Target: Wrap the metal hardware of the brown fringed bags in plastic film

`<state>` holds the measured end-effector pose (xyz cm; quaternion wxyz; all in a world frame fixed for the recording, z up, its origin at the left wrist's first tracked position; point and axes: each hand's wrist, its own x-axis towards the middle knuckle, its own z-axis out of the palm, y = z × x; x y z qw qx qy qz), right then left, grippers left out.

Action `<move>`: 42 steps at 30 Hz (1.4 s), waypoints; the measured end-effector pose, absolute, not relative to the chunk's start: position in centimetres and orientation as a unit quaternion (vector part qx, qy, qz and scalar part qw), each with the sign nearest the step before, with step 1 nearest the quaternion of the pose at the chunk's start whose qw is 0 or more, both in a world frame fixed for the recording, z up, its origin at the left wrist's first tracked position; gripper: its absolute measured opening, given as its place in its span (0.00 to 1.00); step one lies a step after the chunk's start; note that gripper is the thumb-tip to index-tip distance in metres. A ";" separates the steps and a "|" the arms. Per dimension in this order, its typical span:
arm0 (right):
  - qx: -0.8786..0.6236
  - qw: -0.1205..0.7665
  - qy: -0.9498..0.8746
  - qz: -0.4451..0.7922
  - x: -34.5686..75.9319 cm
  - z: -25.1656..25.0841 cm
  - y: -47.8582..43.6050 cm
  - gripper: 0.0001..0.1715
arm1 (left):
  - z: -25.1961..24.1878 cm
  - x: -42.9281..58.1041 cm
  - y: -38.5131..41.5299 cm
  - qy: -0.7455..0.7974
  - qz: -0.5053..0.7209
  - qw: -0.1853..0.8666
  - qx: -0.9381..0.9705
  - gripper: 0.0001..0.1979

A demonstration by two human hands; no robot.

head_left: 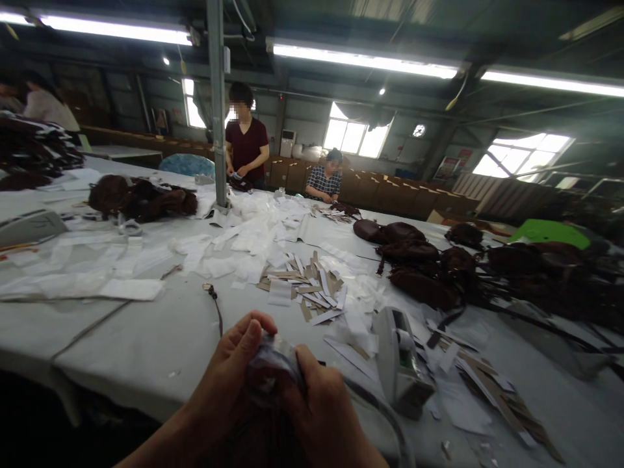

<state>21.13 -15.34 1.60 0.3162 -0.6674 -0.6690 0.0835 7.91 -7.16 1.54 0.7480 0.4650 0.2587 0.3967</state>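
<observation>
Brown piece (270,376): small dark item with a pale, crumpled cover over its top. It is held between both hands above the near edge of the table (160,338), not resting on it.
Left hand (229,383): closed narrowly on the piece's left side, thumb raised and pressed against the pale cover.
Right hand (324,416): closed on the right side, fingers curled over the cover. The fingertips are hidden.
Step in hand: judged to be working the pale cover on the piece. Whether it goes on or comes off cannot be told.
Next move calls for: a steady two-handed pinch and a free edge of the cover to grip. That edge is blurred.
Grey device (400,364): stands on the table just right of the hands. A cord (385,409) curves along its near side.
Paper strips (302,286): loose heap of white and tan pieces, beyond the hands.
Dark bags (419,266): piled to the right, well apart.
Co-workers: one person in a dark red shirt (246,143) and one in a checked shirt (324,182), at the far side.
</observation>
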 end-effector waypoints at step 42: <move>-0.546 0.269 -0.793 -0.023 18.8 15.4 -12.5 0.15 | 15.9 2.5 -4.9 0.124 0.344 0.537 0.761 0.20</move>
